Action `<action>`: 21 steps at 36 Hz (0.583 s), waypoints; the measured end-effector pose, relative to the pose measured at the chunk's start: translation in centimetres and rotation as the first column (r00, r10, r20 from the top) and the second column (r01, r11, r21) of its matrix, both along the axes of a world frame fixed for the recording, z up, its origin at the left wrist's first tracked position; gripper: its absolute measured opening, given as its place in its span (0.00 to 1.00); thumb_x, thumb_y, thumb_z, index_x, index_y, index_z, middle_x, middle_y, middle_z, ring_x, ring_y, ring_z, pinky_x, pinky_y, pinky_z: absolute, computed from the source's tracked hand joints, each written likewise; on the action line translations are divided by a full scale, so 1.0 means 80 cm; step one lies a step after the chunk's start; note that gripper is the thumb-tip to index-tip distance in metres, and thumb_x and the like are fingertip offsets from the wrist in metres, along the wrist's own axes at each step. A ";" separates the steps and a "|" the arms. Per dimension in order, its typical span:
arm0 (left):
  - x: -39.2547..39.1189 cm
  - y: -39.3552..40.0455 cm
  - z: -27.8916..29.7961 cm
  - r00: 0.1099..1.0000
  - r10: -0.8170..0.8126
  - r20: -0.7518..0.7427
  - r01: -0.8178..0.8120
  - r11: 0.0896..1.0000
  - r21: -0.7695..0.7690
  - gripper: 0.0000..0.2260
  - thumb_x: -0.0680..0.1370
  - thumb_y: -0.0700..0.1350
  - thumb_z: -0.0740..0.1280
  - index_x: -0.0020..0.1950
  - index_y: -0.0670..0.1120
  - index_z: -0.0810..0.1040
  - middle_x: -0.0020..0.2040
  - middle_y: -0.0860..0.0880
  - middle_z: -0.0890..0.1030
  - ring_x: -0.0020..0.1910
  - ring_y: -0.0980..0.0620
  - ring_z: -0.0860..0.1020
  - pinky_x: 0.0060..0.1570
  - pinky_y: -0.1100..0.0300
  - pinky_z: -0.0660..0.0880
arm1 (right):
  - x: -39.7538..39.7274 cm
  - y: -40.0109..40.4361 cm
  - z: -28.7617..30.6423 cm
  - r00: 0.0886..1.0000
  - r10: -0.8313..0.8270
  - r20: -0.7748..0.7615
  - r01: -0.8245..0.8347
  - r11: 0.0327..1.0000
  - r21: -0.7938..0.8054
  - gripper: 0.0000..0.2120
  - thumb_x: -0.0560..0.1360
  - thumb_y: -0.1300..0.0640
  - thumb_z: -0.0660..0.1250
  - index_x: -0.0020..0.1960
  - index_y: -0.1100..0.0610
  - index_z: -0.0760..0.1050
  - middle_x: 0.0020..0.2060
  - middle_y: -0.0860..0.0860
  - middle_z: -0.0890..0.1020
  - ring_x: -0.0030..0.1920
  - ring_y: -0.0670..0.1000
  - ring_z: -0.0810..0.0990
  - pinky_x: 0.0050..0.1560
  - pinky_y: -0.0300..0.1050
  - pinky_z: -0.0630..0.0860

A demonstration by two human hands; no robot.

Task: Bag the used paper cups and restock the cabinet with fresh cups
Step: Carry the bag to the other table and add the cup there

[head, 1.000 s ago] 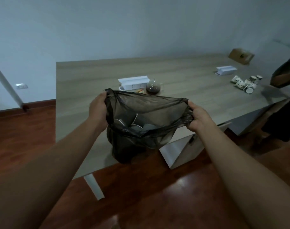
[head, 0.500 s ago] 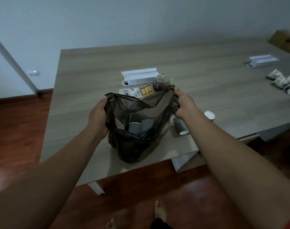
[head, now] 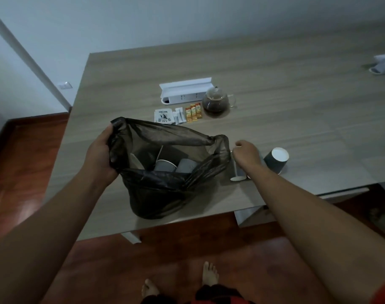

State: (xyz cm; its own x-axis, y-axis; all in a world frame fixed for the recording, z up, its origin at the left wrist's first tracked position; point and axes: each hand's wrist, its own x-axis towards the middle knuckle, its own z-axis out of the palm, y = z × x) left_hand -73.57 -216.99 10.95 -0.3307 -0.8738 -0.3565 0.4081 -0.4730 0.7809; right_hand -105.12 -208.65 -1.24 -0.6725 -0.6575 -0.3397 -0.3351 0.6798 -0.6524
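Note:
A dark see-through plastic bag (head: pixel 163 189) rests on the near edge of the wooden table (head: pixel 275 88). My left hand (head: pixel 99 154) grips the left side of its rim and holds the mouth up. Several grey paper cups (head: pixel 165 166) lie inside. My right hand (head: pixel 245 154) hovers just right of the bag's right handle, apart from it, fingers curled with nothing in them. Under that wrist lies a paper cup (head: pixel 237 174), partly hidden. A second dark cup (head: pixel 275 160) lies on its side further right, its white inside facing me.
Behind the bag lie tea sachets and packets (head: pixel 179 115), a glass teapot with dark tea (head: pixel 215 102) and a white socket box (head: pixel 185 91). Another white box (head: pixel 384 64) sits at the far right. My bare feet (head: pixel 210 274) stand on the red-brown floor.
The bag has come down onto the table edge. My right hand has let go of the bag's right side and moved right, over the lying cup. The view has tilted downward.

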 end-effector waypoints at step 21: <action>-0.014 -0.001 0.006 0.987 0.028 0.156 -0.029 1.000 0.005 0.24 0.84 0.48 0.56 0.35 0.43 0.84 0.23 0.48 0.78 0.20 0.55 0.77 0.21 0.68 0.72 | 0.024 -0.023 -0.082 0.862 0.296 -0.412 -0.193 0.942 0.273 0.25 0.77 0.49 0.63 0.70 0.58 0.63 0.64 0.64 0.69 0.65 0.65 0.66 0.63 0.56 0.66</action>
State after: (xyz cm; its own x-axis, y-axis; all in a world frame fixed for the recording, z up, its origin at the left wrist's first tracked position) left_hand -74.68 -217.06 11.40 -0.2450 -0.8793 -0.4085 0.2948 -0.4690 0.8326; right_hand -103.24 -210.52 -7.78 -0.6124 -0.7654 -0.1979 -0.7258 0.6436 -0.2430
